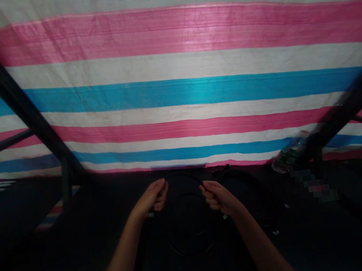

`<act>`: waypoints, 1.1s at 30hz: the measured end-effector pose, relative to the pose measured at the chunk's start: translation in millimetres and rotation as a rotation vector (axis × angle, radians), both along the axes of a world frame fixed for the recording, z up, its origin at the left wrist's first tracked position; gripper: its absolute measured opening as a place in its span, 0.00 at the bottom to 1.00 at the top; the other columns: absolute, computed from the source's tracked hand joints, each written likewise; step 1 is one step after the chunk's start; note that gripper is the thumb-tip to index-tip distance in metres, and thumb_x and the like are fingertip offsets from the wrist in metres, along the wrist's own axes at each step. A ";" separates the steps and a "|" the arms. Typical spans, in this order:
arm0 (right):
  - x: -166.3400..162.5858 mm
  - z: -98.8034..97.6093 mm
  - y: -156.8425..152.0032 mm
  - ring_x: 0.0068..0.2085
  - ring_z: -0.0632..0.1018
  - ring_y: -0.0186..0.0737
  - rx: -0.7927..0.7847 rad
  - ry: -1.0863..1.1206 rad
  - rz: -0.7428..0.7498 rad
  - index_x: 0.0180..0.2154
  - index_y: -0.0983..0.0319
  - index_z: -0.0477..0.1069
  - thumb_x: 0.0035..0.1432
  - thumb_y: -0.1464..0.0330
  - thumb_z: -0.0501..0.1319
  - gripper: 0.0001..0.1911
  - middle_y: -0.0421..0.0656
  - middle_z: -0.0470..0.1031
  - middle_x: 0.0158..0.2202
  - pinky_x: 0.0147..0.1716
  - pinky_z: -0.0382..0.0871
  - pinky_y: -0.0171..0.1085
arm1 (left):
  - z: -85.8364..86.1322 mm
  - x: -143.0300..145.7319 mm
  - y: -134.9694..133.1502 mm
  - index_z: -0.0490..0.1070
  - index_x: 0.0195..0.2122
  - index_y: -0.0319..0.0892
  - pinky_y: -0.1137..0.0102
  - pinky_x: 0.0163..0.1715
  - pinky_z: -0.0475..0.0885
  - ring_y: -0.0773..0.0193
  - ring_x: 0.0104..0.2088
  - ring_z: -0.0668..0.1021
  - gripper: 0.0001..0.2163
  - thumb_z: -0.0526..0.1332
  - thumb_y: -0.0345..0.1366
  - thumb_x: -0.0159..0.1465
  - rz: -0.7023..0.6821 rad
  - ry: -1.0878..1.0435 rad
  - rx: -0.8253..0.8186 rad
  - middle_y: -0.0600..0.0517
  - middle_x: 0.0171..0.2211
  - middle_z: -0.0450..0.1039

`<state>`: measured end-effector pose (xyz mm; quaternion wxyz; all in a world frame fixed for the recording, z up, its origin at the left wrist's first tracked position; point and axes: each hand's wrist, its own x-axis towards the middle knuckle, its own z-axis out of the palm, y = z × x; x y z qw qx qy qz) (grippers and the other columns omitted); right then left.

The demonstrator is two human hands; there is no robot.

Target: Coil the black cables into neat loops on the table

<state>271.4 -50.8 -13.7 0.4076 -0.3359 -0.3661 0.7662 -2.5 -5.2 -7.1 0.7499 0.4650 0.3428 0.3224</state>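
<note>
A thin black cable [182, 173] arches between my two hands and hangs down in a loose coil over the dark surface. My left hand [156, 196] has its fingers closed around the left side of the loop. On the right side, my right hand [217, 197] grips the same cable between thumb and curled fingers. Small pale ends show beside each hand, too dim to make out. A second coil of black cable [240, 171] lies just right of my right hand. The lower part of the held loop is barely visible in the dark.
A clear plastic bottle [288, 156] leans at the back right. Behind everything hangs a striped pink, white and blue sheet [175, 91]. Dark metal posts slant in at the left [24, 103] and the right [348, 107]. Small white bits [275, 232] lie at lower right.
</note>
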 end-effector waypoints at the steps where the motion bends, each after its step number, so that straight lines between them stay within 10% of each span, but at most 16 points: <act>1: 0.6 0.5 -0.2 0.16 0.47 0.23 0.001 -0.002 0.007 0.32 0.61 0.64 0.57 0.55 0.65 0.18 0.28 0.50 0.19 0.12 0.37 0.26 | -0.8 1.9 -0.4 0.60 0.32 0.43 0.80 0.10 0.46 0.76 0.12 0.51 0.18 0.57 0.53 0.65 0.006 0.004 0.007 0.63 0.16 0.51; 27: -25.1 -1.1 -11.1 0.15 0.47 0.21 -0.064 -0.095 0.399 0.34 0.64 0.67 0.57 0.53 0.64 0.19 0.27 0.52 0.18 0.12 0.39 0.25 | 14.9 27.6 -29.3 0.68 0.30 0.40 0.76 0.12 0.47 0.75 0.12 0.51 0.27 0.54 0.64 0.59 -0.429 0.253 -0.048 0.62 0.15 0.50; 33: -31.0 -4.3 -11.7 0.16 0.47 0.21 -0.068 -0.090 0.339 0.32 0.63 0.66 0.58 0.54 0.64 0.19 0.28 0.51 0.18 0.12 0.40 0.25 | 8.7 35.1 -28.9 0.60 0.25 0.42 0.77 0.11 0.49 0.75 0.13 0.54 0.24 0.61 0.61 0.57 -0.356 0.240 0.039 0.63 0.15 0.52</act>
